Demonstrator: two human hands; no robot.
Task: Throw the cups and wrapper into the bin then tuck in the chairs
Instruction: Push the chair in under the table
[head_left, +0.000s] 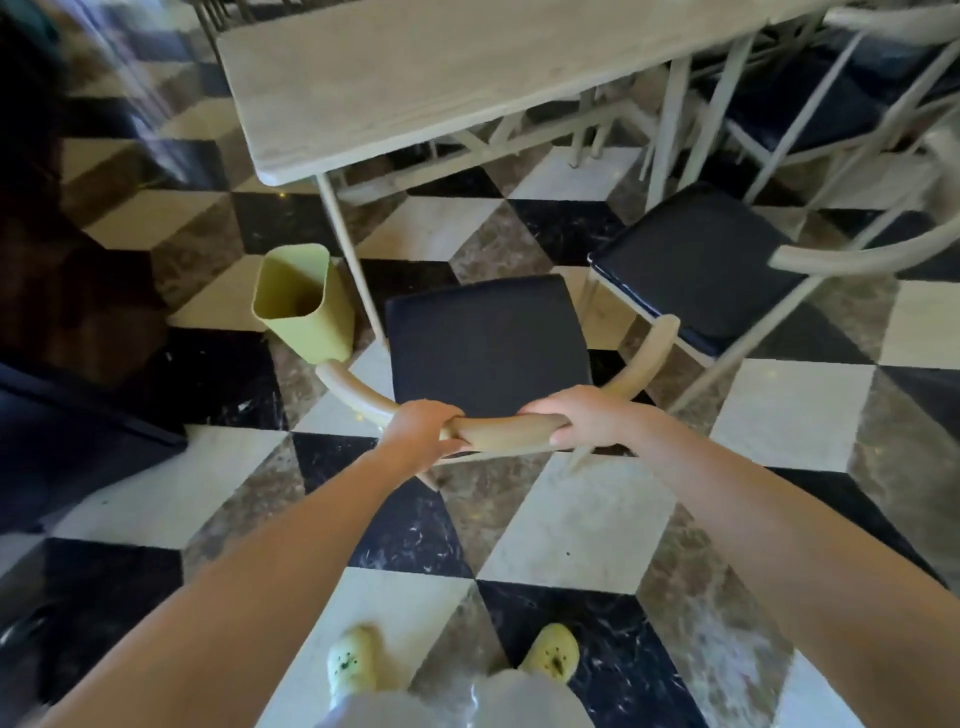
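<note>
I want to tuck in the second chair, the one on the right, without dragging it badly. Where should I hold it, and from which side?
Probably grip the curved back rail with both hands, apart, as the left hand and right hand now hold the near chair. Come from behind the back: the seat faces the table, so pushing sends it under.

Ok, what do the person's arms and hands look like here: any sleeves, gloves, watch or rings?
Both forearms are bare to the frame edge: no sleeves show. The left hand and right hand wear no gloves, and no watch, bracelet or ring is visible. The image is slightly blurred, so fine details cannot be told.
</note>
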